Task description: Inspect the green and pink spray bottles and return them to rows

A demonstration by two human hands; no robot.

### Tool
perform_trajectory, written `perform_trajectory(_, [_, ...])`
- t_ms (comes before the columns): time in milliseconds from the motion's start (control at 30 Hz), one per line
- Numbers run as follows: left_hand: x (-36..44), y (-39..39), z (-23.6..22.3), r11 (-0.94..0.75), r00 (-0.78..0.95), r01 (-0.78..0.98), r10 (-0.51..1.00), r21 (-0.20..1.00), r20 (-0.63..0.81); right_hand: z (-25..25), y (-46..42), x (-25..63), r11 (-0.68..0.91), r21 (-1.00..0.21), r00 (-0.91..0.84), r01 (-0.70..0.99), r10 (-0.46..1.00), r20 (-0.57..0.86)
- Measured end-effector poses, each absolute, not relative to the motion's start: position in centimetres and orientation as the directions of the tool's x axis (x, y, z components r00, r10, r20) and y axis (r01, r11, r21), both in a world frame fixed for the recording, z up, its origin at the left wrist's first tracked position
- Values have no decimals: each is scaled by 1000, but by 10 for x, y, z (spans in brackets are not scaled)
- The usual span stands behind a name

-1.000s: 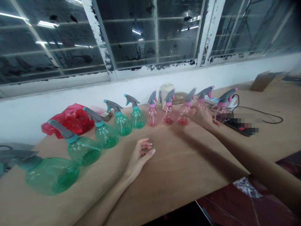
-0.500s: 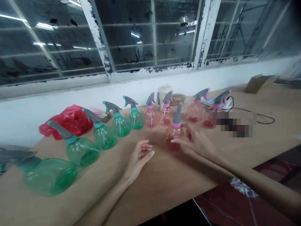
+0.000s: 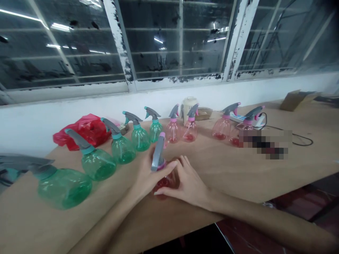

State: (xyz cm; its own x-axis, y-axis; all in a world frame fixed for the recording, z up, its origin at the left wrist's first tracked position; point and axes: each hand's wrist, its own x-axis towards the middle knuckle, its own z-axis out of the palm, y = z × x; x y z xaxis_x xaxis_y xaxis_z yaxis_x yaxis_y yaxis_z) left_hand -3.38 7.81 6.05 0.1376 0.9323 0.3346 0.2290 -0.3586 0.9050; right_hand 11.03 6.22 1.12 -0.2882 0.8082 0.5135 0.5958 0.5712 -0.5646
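Between my two hands, near the front of the table, is a pink spray bottle (image 3: 164, 181) with a grey and pink trigger head. My left hand (image 3: 148, 173) wraps round its neck from the left, thumb across the front just under the head. Curled about the lower body from the right is my right hand (image 3: 192, 183). To the left, a slanting row of green spray bottles (image 3: 99, 165) stands with teal collars and grey triggers. Behind my hands are two pink spray bottles (image 3: 190, 132), and two more pink spray bottles (image 3: 221, 127) stand farther right.
A red plastic bag (image 3: 84, 130) lies at the back left. Behind the pink bottles are a cream canister (image 3: 188, 107) and a power strip (image 3: 258, 122) with a black cord. A cardboard box (image 3: 296, 100) sits at the far right. The wooden table (image 3: 238, 173) ends in front of me.
My right hand has carried one pink spray bottle out of the row, towards me and to the left. My left hand, earlier held loosely apart over the table, has closed round its neck.
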Motion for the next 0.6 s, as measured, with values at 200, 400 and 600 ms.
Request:
perform_trajectory(200, [-36,85,60,-420,140,332,908,845,396,16,66,116,630,-593,-384,502,776,500])
perform_trajectory(400, [-48,96,65,-160,-3,12,987,987,160,0,107,154,550,-690,-361,470,833,418])
perform_trajectory(600, [-53,111,42,193,149,-398,978,897,-144,-29,158,174,433,-727,-166,533,896,412])
